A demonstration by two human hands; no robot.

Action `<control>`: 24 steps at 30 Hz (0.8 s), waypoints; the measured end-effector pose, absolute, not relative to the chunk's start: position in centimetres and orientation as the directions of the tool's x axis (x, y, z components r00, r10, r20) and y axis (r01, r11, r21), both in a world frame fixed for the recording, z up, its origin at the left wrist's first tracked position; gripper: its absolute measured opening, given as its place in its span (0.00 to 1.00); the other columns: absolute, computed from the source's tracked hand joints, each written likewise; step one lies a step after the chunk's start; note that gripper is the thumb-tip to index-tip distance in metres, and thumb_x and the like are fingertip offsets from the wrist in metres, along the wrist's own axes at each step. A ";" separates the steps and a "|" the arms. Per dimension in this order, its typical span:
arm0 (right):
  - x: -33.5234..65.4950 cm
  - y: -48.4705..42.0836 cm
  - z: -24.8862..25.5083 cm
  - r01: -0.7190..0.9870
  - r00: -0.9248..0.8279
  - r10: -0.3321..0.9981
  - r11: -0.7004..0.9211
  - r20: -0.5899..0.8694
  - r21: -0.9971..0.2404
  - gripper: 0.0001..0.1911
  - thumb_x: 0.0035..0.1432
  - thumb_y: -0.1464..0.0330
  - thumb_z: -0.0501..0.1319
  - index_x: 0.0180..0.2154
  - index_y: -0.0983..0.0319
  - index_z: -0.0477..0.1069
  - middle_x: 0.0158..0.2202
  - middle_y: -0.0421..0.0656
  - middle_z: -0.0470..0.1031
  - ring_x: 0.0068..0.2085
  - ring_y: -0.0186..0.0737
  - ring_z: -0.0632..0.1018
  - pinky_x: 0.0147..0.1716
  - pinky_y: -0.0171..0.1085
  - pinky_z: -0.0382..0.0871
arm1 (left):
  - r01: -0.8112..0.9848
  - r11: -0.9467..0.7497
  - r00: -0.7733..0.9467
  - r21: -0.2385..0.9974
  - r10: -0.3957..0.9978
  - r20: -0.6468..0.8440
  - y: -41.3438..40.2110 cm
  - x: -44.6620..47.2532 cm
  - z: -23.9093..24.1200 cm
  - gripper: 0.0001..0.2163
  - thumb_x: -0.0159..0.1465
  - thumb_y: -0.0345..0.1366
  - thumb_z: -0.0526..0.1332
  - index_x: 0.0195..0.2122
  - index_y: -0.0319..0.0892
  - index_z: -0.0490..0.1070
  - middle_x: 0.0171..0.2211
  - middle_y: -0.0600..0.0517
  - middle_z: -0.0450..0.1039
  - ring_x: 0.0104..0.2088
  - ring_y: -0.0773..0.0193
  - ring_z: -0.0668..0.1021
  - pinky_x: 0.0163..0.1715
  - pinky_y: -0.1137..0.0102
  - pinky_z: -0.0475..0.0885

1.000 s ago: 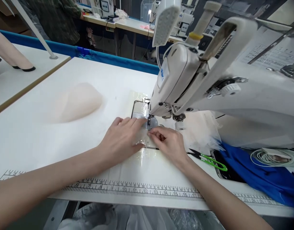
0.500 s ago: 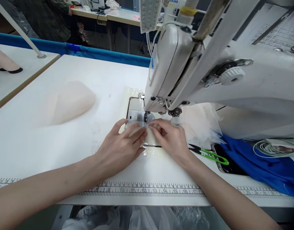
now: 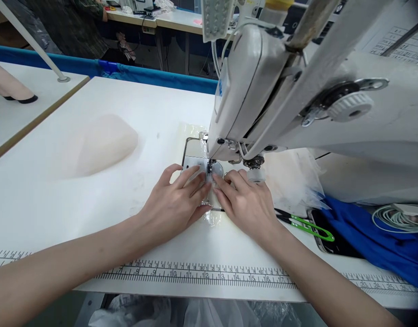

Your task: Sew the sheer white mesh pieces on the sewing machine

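A white sewing machine stands over a metal needle plate set in the white table. My left hand lies palm down at the plate's left, its fingers apart and their tips just left of the presser foot. My right hand is on the other side, fingers bent, with index finger and thumb drawn close together just in front of the foot. Whatever lies between those fingertips is too small and sheer to make out. Clear tape shows on the table below my hands.
Sheer pale fabric lies at the left, and more sheer fabric is bunched right of the needle. Green thread snips, a phone and blue cloth lie at the right. A printed ruler runs along the front edge.
My right hand's thumb and index finger have shifted from a tight pinch to a slightly looser bend beside the foot. My left fingers have moved slightly. The view has shifted a little.
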State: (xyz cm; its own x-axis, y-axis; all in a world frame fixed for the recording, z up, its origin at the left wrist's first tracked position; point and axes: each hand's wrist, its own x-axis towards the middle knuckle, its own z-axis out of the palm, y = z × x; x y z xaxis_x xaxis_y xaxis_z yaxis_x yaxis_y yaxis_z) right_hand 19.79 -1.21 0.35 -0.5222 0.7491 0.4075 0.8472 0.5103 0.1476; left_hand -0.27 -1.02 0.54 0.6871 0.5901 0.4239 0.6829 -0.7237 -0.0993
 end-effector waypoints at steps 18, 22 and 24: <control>19.6 -1.1 0.4 0.853 -0.521 0.764 0.484 0.381 0.196 0.16 0.67 0.66 0.53 0.49 0.65 0.74 0.32 0.48 0.78 0.39 0.45 0.73 0.35 0.42 0.54 | 0.703 -0.707 0.663 -0.081 0.610 0.434 -1.2 0.4 0.8 0.14 0.70 0.41 0.53 0.51 0.40 0.72 0.50 0.47 0.76 0.57 0.55 0.70 0.54 0.57 0.61; 19.6 -1.1 0.4 0.856 -0.517 0.771 0.476 0.371 0.204 0.16 0.67 0.66 0.53 0.50 0.65 0.74 0.33 0.48 0.78 0.41 0.46 0.73 0.35 0.42 0.54 | 0.699 -0.712 0.664 -0.072 0.608 0.435 -1.2 0.4 0.8 0.14 0.70 0.41 0.54 0.51 0.40 0.72 0.50 0.47 0.76 0.57 0.54 0.71 0.54 0.57 0.61; 19.6 -1.1 0.5 0.855 -0.518 0.773 0.473 0.367 0.211 0.17 0.67 0.66 0.53 0.51 0.65 0.73 0.33 0.48 0.78 0.42 0.47 0.73 0.35 0.42 0.54 | 0.700 -0.710 0.666 -0.078 0.608 0.433 -1.1 0.4 0.8 0.15 0.70 0.41 0.53 0.51 0.39 0.71 0.50 0.47 0.76 0.57 0.54 0.71 0.54 0.56 0.61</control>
State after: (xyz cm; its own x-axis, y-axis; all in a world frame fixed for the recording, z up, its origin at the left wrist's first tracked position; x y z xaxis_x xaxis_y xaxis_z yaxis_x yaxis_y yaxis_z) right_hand 19.63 -1.15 0.48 -0.5178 0.7730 0.3665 0.8554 0.4731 0.2107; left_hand 0.41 -1.13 0.80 0.6657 0.6080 0.4326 0.6996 -0.7103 -0.0782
